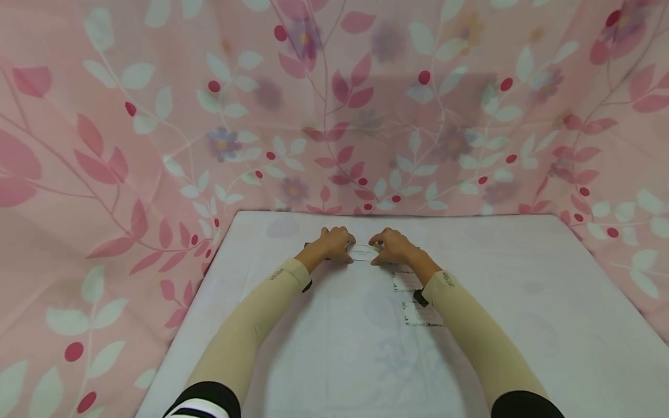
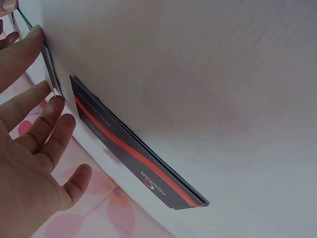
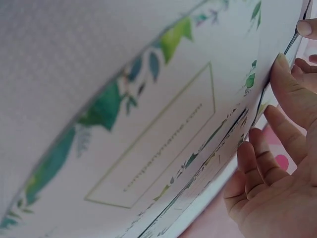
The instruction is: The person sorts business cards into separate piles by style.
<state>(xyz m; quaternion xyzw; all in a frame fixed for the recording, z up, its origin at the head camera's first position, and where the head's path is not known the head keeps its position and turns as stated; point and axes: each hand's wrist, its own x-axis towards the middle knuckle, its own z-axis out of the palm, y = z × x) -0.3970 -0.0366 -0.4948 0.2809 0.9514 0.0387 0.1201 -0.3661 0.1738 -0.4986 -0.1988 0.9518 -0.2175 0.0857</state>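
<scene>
A white card (image 1: 362,252) with small print lies between the two hands near the far side of the table; whether it is one card or a thin stack I cannot tell. My left hand (image 1: 335,244) pinches its left end between thumb and forefinger, the other fingers spread loosely. At the opposite end, my right hand (image 1: 394,247) grips it the same way. Beside the left hand is a small stack of black business cards (image 2: 124,144) with a red stripe. Nearest the right wrist lies a white leaf-bordered card (image 3: 163,139) reading "companyname.com".
Toward me, two groups of leaf-bordered cards lie by the right forearm, an upper one (image 1: 405,281) and a lower one (image 1: 420,314). A white cloth (image 1: 324,360) covers the table. Pink floral fabric (image 1: 334,116) hangs behind and along the sides.
</scene>
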